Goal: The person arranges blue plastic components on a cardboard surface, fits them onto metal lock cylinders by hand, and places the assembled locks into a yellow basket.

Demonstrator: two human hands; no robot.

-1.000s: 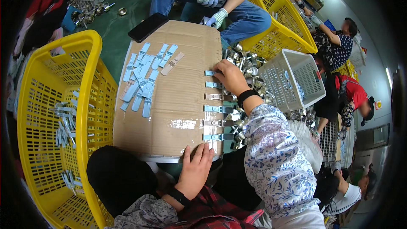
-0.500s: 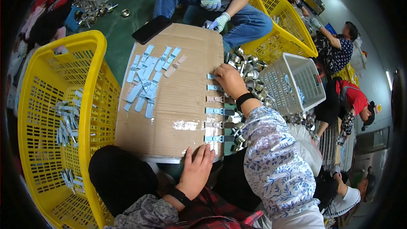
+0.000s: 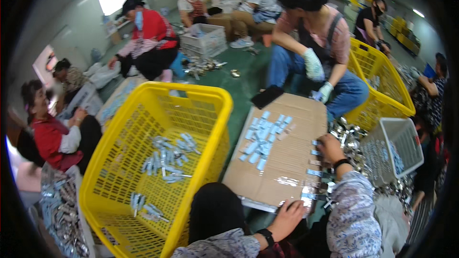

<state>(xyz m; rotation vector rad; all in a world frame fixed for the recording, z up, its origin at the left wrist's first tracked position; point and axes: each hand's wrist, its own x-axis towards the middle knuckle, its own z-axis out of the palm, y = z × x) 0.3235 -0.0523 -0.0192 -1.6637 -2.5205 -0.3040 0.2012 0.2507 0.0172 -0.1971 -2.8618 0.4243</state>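
Observation:
A brown cardboard sheet [image 3: 301, 114] lies before me. My left hand [image 3: 289, 217] rests on its near edge, fingers stretched out, holding nothing. Along the sheet's right edge runs a row of light blue and beige plastic strips [image 3: 313, 173], their outer ends over the side. My right hand [image 3: 331, 149] is at the far end of that row, fingers bent together on a light blue strip [image 3: 315, 142], partly hidden. On the left half of the sheet lies a loose pile of light blue strips [image 3: 260, 136], with a beige strip [image 3: 287, 132] beside it.
A yellow basket [image 3: 222, 105] holding blue strips stands at my left. Shiny metal parts [image 3: 351, 134] lie right of the sheet, beside a grey crate [image 3: 382, 143]. A black phone [image 3: 267, 97] lies at the far corner. A gloved co-worker [image 3: 313, 64] sits opposite; others sit around.
The view has swung left and up, so the sheet appears further right and more of the room shows. Both hands keep nearly the same places on the sheet.

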